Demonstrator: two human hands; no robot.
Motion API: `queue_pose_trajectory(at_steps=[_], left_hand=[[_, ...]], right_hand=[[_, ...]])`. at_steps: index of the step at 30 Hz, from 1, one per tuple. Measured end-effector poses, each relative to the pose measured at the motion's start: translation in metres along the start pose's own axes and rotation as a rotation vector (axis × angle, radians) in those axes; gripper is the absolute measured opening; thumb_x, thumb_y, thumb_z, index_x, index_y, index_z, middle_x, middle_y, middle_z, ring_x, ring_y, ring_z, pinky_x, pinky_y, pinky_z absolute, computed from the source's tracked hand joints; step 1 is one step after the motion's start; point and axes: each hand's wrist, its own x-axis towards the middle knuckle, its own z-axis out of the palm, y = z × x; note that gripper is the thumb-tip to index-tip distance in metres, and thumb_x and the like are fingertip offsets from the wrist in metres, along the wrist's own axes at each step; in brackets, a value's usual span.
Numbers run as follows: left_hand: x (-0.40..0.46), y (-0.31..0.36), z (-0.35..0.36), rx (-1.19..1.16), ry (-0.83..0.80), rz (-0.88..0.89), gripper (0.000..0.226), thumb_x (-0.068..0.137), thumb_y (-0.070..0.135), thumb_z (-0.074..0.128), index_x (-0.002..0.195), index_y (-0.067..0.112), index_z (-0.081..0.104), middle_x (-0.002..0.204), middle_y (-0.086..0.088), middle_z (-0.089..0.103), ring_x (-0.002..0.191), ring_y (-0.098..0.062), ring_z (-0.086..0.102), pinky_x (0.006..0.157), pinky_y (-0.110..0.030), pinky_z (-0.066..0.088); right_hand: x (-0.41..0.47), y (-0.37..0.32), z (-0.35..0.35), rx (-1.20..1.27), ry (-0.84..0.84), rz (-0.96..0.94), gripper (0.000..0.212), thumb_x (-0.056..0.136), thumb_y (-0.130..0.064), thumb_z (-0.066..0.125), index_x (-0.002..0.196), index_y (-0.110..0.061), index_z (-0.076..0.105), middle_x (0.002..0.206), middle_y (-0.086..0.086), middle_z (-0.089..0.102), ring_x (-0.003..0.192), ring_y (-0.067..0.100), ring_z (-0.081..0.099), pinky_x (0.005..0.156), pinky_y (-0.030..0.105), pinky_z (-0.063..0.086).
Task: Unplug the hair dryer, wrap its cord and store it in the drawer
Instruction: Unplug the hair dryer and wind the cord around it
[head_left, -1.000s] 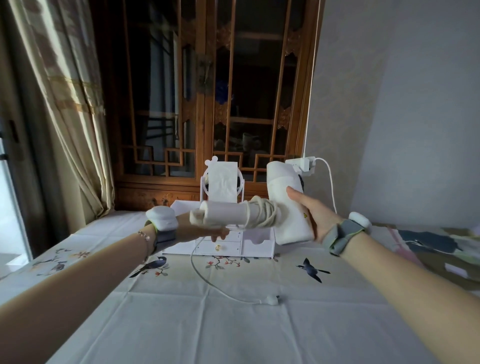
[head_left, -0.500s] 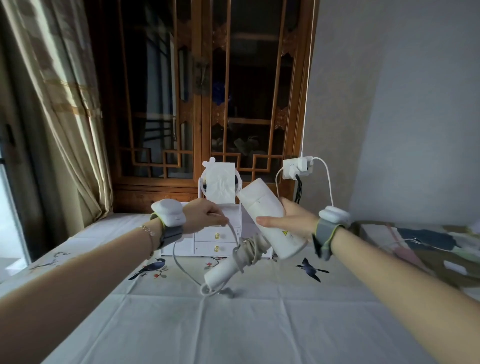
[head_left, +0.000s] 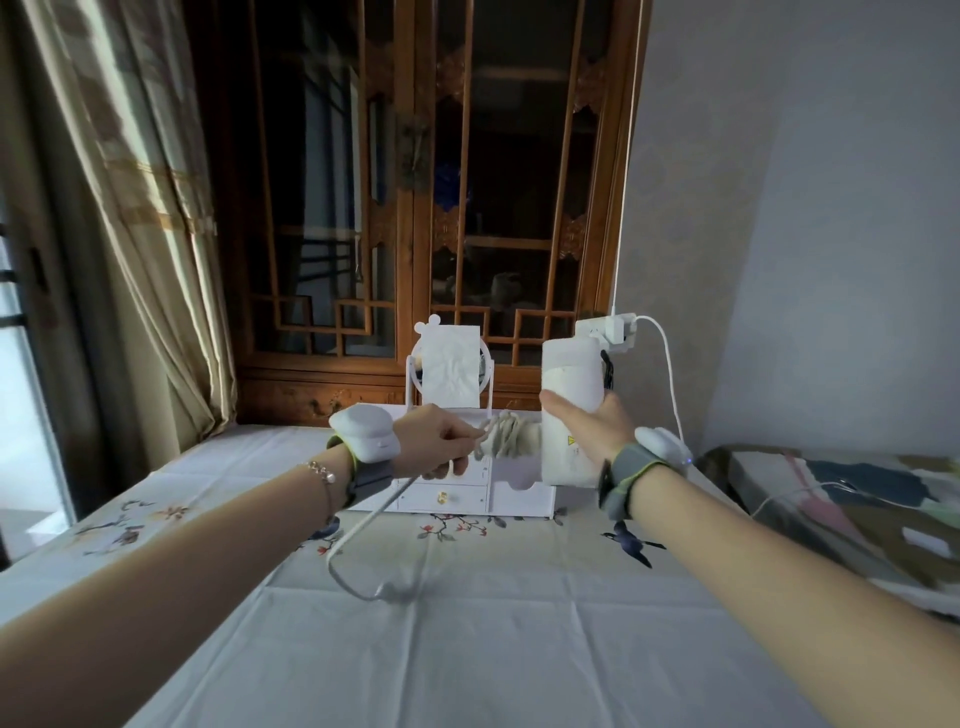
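My right hand (head_left: 589, 431) grips the white hair dryer (head_left: 571, 384) by its barrel, which stands upright in the air. The handle points left and carries several turns of the white cord (head_left: 506, 439). My left hand (head_left: 441, 441) is closed around the handle's end and the cord. From it the loose cord (head_left: 358, 525) hangs down in a loop, and the blurred plug (head_left: 392, 590) is just above the tablecloth. A small white drawer unit (head_left: 467, 496) stands behind my hands; its drawers look closed.
A white tablecloth (head_left: 467, 649) with bird and flower prints covers the table. A mirror draped with tissue (head_left: 451, 369) sits on the drawer unit. A wall socket with a charger (head_left: 615, 330) and its cable lies at the right, a curtain (head_left: 140, 208) at the left, a wooden cabinet (head_left: 415, 182) behind.
The dryer swung from tilted, handle down, to barrel upright with the handle pointing left. My left hand moved right onto the handle and cord; the plug end lifted and swung.
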Motion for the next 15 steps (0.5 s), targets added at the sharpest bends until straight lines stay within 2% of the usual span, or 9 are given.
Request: queue_pose_trajectory(at_steps=[3,6,9,12,15], left_hand=[[-0.001,-0.003,-0.001,-0.101,0.007,0.0,0.028,0.095,0.023,0.051,0.111,0.008,0.068,0.055,0.009,0.062,0.04,-0.005,0.043,0.046,-0.014,0.042],[-0.001,-0.009,0.0,-0.149,-0.013,-0.017,0.029,0.095,0.016,0.051,0.119,0.006,0.064,0.05,0.01,0.064,0.039,-0.003,0.045,0.045,-0.014,0.043],[-0.005,-0.017,0.006,-0.287,-0.065,-0.058,0.029,0.096,0.015,0.05,0.121,0.007,0.062,0.05,0.006,0.064,0.038,-0.002,0.046,0.043,-0.013,0.041],[-0.009,-0.023,0.012,-0.379,-0.104,-0.06,0.026,0.095,0.019,0.051,0.115,0.01,0.065,0.053,0.004,0.063,0.042,-0.006,0.047,0.046,-0.015,0.04],[-0.012,-0.027,0.011,-0.455,-0.14,-0.043,0.022,0.094,0.017,0.051,0.109,0.01,0.067,0.056,0.002,0.061,0.046,-0.008,0.046,0.051,-0.018,0.042]], right_hand=[[0.0,0.003,0.002,0.208,0.003,0.069,0.075,0.065,-0.05,0.078,0.122,-0.01,0.05,0.111,0.009,0.065,0.096,0.028,0.066,0.086,0.044,0.055],[0.001,0.004,0.001,0.31,-0.035,0.118,0.082,0.054,-0.056,0.078,0.12,-0.013,0.054,0.106,0.009,0.068,0.093,0.03,0.068,0.086,0.051,0.055],[0.002,0.005,-0.001,0.354,-0.085,0.128,0.059,0.068,-0.05,0.076,0.113,-0.017,0.058,0.106,0.011,0.069,0.093,0.031,0.069,0.086,0.05,0.055],[0.004,0.008,-0.005,0.383,-0.155,0.16,0.054,0.075,-0.05,0.073,0.115,-0.018,0.058,0.106,0.011,0.069,0.093,0.031,0.067,0.08,0.043,0.056],[0.006,0.01,-0.009,0.454,-0.237,0.196,0.053,0.077,-0.048,0.071,0.118,-0.017,0.057,0.11,0.013,0.068,0.098,0.032,0.066,0.085,0.047,0.055]])
